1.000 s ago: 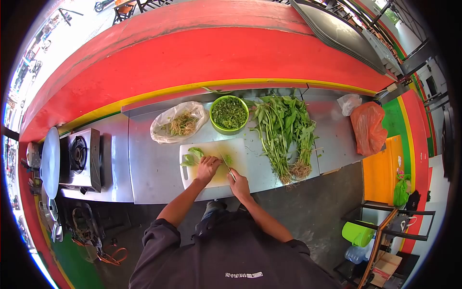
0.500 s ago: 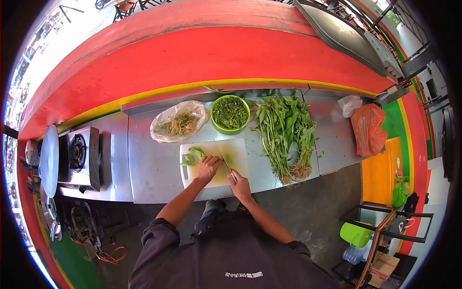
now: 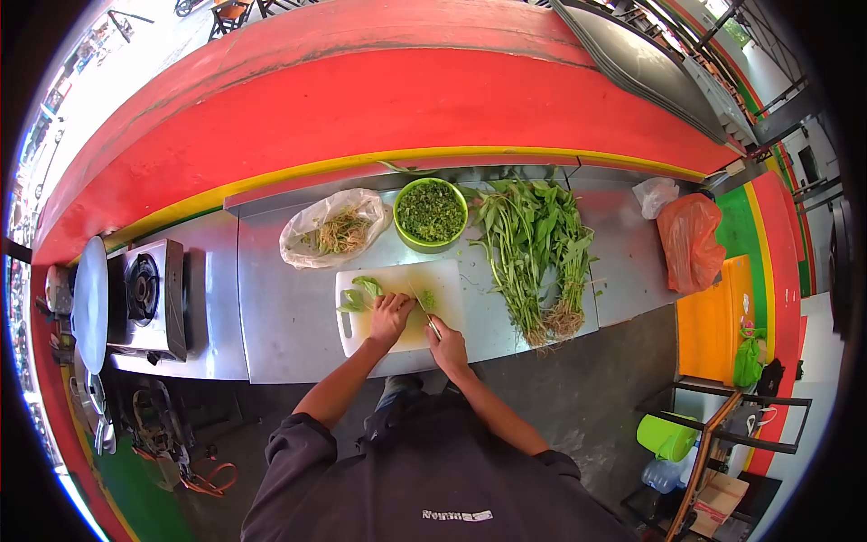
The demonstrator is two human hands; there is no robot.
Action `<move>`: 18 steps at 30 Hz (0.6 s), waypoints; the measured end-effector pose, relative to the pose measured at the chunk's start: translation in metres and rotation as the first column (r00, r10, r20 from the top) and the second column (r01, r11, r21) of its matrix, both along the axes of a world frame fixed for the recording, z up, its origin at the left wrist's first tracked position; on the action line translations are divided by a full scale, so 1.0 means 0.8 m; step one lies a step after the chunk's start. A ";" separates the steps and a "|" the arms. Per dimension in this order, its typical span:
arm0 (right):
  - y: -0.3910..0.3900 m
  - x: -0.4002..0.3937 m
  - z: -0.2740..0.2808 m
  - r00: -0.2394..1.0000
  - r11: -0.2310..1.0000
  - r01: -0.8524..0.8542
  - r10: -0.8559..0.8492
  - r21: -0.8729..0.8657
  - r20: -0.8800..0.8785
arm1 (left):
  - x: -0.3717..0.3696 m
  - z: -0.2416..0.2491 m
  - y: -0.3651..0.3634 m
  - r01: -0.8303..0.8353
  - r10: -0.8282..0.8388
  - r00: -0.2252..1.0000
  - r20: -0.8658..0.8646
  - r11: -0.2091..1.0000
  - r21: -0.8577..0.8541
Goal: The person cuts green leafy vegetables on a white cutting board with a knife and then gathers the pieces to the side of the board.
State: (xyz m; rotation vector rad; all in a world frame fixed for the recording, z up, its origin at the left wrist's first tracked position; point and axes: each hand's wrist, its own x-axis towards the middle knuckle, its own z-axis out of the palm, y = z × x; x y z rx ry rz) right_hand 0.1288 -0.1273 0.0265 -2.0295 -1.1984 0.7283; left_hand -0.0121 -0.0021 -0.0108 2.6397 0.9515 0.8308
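- In the head view, the left hand (image 3: 392, 316) is palm down over the middle of the cutting board (image 3: 449, 276), fingers bent, its forearm slanting in over the counter's (image 3: 275, 330) near edge.
- Leafy greens (image 3: 367, 288) lie against the left hand's outer side, on the left half of the board; whether its fingers pinch or merely press them cannot be told (the hand covers that spot).
- The right hand (image 3: 446, 343) is clenched around the handle of a knife (image 3: 423, 302), wrist near the board's near right corner, forearm angled the opposite way.
- The knife's thin blade points toward the board's far edge, tilted a little left, just beside the left fingertips.
- Finely cut green bits (image 3: 428, 297) lie right of the blade, on smooth white plastic stained yellowish (mostly around the middle).
- Beyond the board's far edge, a round, lime-rimmed bowl (image 3: 462, 195) holds dark, crumbly-looking chopped greens (image 3: 429, 213).
- Left of the bowl, a crinkled, translucent bag (image 3: 301, 238) lies open around pale, stringy roots (image 3: 343, 232).
- Right of the board, long-stemmed leafy bunches (image 3: 528, 237) spread from the counter's far edge toward its near edge (tangled brown roots nearest the person).
- A boxy metal stove (image 3: 170, 316) with a round black burner stands at the brushed-metal counter's left end; a wrinkled orange bag (image 3: 691, 244) sits at the right end.
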 end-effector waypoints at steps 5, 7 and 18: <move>-0.002 0.000 -0.014 1.000 0.993 -0.009 0.008 0.116 0.011 | 0.001 0.003 -0.001 -0.004 0.004 1.000 -0.013 1.000 -0.009; -0.004 0.002 -0.011 0.998 0.997 0.004 0.001 0.081 -0.064 | 0.000 0.003 0.000 -0.011 0.011 1.000 -0.009 0.999 -0.031; -0.011 0.001 -0.007 0.998 0.982 -0.016 0.026 0.188 -0.052 | 0.001 -0.001 -0.002 -0.032 0.032 0.999 0.033 0.999 -0.011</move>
